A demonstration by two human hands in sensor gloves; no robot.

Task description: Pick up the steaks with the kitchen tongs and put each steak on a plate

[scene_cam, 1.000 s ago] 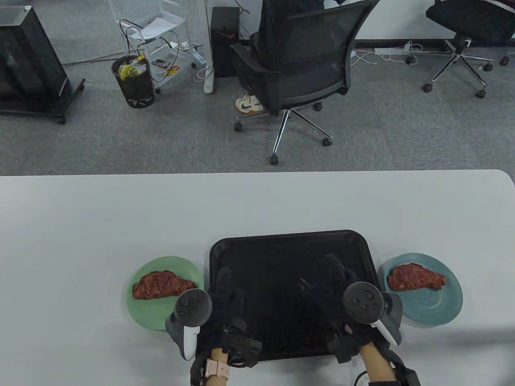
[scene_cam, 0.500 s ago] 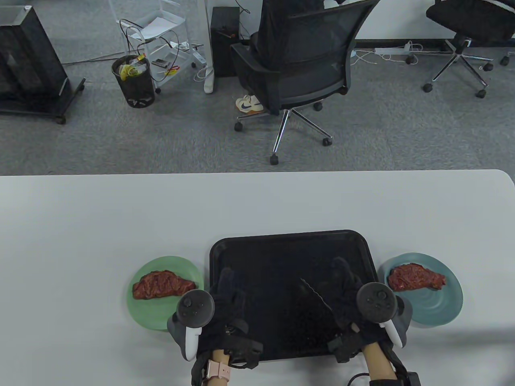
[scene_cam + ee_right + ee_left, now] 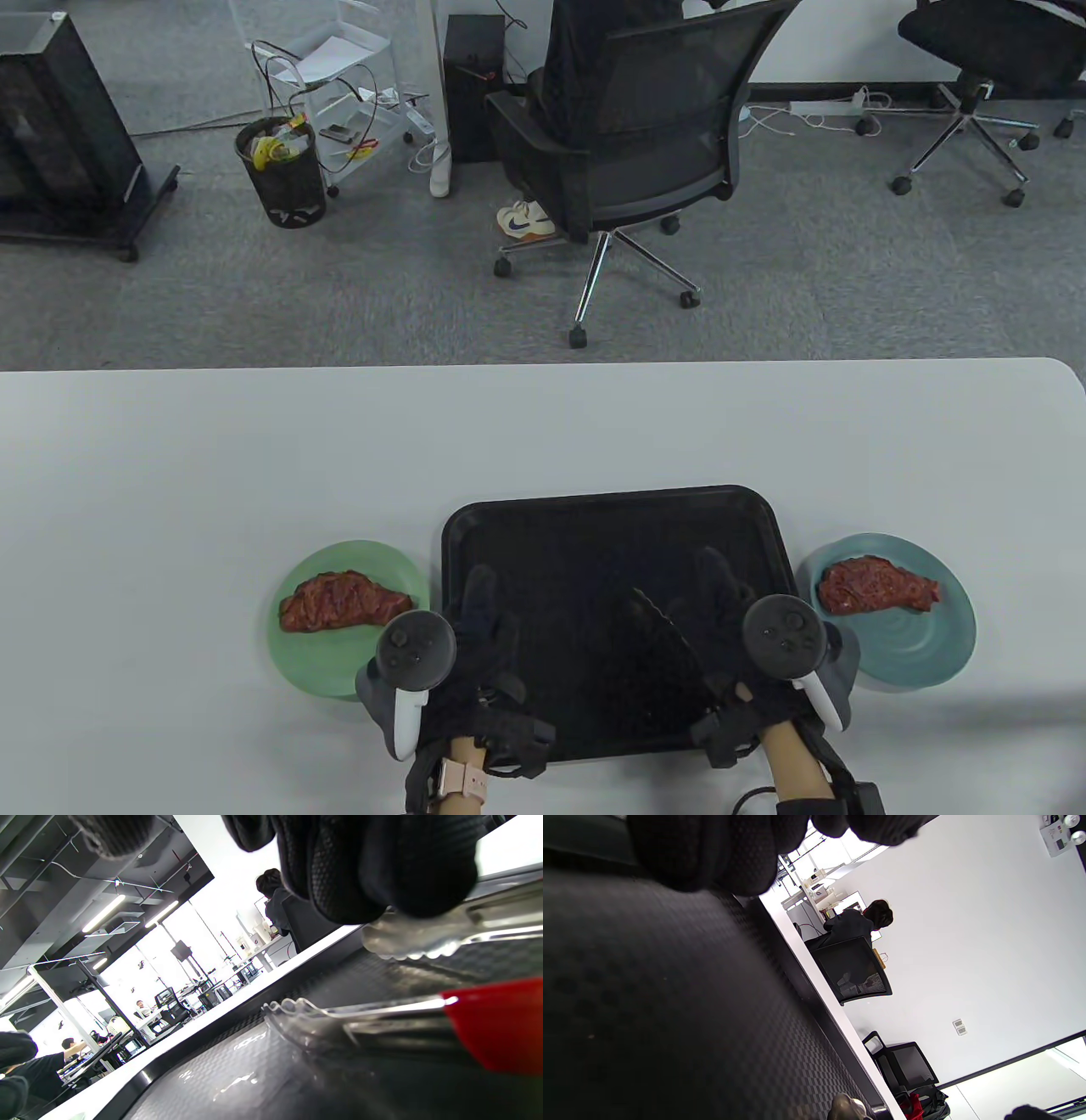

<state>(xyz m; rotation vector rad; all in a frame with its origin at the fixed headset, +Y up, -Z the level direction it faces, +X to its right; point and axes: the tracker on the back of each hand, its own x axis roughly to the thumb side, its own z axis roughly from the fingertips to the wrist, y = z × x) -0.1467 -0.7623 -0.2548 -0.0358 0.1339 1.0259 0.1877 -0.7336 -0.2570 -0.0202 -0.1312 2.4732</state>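
Two raw red steaks lie on plates: one steak (image 3: 344, 601) on the green plate (image 3: 327, 666) at the left, the other steak (image 3: 878, 584) on the teal plate (image 3: 920, 658) at the right. Between them sits a black tray (image 3: 594, 526). Metal tongs (image 3: 655, 609) with a red handle lie on the tray, arms spread, tips (image 3: 297, 1014) pointing away from me. My right hand (image 3: 713, 594) is just right of them; its fingers (image 3: 373, 870) touch the upper arm and the thumb stands apart. My left hand (image 3: 479, 615) rests flat on the tray's left part, holding nothing.
The tray's raised rim (image 3: 237, 1001) runs along its far side. Beyond the white table's (image 3: 254, 458) far edge stands a black office chair (image 3: 628, 144) with a person seated in front of it. A bin (image 3: 282, 174) stands on the floor at the far left.
My right hand slid right, uncovering the tongs on the tray, then eased back slightly left. The left hand, steaks and plates stayed put.
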